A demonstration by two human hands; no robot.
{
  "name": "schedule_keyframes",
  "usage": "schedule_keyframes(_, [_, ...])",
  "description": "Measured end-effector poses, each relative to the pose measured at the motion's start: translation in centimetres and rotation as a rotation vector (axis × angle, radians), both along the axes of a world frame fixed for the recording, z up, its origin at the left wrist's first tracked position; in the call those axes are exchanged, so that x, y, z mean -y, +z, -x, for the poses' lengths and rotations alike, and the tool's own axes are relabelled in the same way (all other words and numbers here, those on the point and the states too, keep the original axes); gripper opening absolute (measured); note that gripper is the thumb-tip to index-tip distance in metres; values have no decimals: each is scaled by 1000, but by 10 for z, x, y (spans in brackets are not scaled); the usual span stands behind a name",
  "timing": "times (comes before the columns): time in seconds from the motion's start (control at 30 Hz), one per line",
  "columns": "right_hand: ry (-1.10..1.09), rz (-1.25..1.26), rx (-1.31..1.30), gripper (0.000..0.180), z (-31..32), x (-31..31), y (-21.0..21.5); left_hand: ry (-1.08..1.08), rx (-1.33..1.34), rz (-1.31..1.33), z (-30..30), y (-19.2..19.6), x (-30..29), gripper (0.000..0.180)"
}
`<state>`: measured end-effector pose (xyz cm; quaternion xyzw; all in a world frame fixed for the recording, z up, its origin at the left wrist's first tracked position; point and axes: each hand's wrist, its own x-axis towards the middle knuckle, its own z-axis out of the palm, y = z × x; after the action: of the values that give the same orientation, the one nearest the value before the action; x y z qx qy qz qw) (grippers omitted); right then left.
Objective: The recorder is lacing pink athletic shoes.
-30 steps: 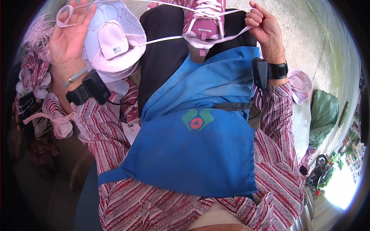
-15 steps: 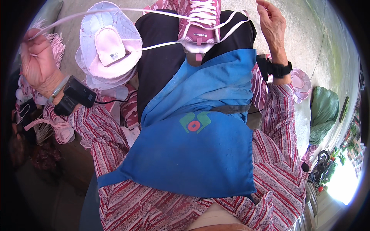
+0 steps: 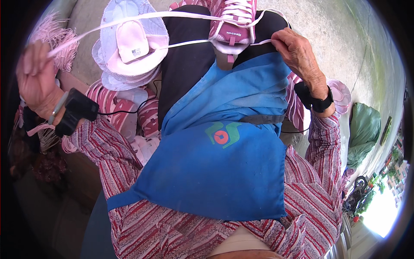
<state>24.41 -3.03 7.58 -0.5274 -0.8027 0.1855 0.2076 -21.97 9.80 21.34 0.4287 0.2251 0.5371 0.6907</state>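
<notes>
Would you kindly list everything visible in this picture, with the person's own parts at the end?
shoe: one, pink with white laces, top centre, on the raised foot
strap: one, pale pink, stretched from the left hand past the shoe to the right hand
hat: one, pale pink and lilac, upper left
apron: one, blue, over the lap
bag: one, green, right edge
left hand: one, gripping the strap's left end
right hand: one, pinching the strap's right end

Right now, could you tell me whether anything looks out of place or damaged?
Nothing looks damaged or spilled. The left hand and right hand pull a white lace taut across the pink shoe.
</notes>
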Motion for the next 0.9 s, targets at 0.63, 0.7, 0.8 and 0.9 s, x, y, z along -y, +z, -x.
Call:
schedule_keyframes(0.63, [18,166,-155,11,54,4,16,57,-1281,-409,-177,-163,74,25])
schedule_keyframes(0.7, [63,153,-163,11,67,0,13,96,-1207,-400,-176,-165,72,24])
schedule_keyframes(0.8, [106,158,-75,12,65,-4,6,-75,-1259,-300,-169,-158,71,24])
schedule_keyframes(0.9, [137,133,47,16,68,-3,0,-164,-1213,-239,-166,-158,74,24])
